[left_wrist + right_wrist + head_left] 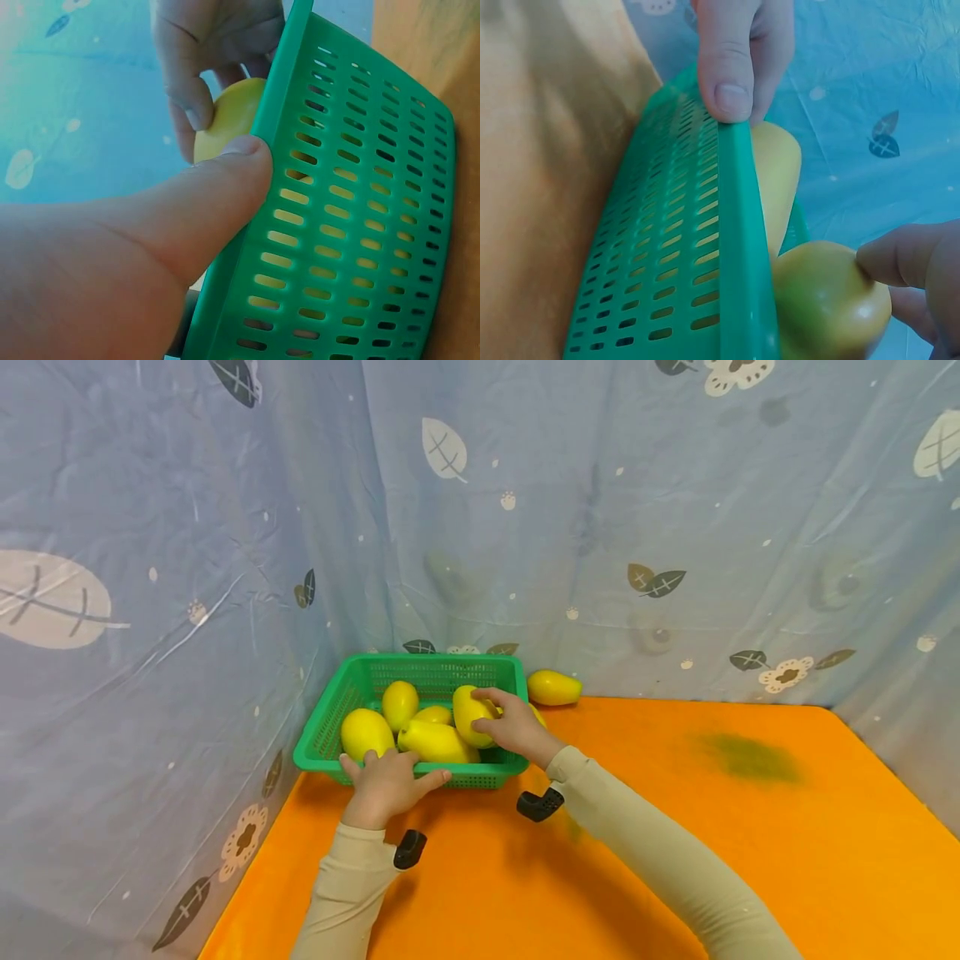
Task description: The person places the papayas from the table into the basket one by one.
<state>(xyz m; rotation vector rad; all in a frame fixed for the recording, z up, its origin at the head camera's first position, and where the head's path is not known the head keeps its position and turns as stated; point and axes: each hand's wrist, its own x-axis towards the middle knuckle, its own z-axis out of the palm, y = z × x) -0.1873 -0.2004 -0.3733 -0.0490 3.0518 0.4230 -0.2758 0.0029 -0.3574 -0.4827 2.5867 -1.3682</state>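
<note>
1. Yellow plastic mango [471,714] sitting upright-ish in the green slotted plastic basket [330,735], right hand [516,727] draped over it, fingers curled round its top and far side, thumb on the near side.
2. Left hand [384,781] clamped on the basket's near rim, thumb outside on the slotted wall, fingers hooked over the edge and touching another yellow mango [437,742] inside.
3. Only in the head view: one stray yellow mango [553,687] lying on the orange table [675,860] just right of the basket, by the blue leaf-print cloth [600,527].
4. Left wrist view: thumb [225,187] pressed flat on the rim, close up.
5. Both forearms in beige sleeves, stretched forward, right wrist bent down over the basket.
</note>
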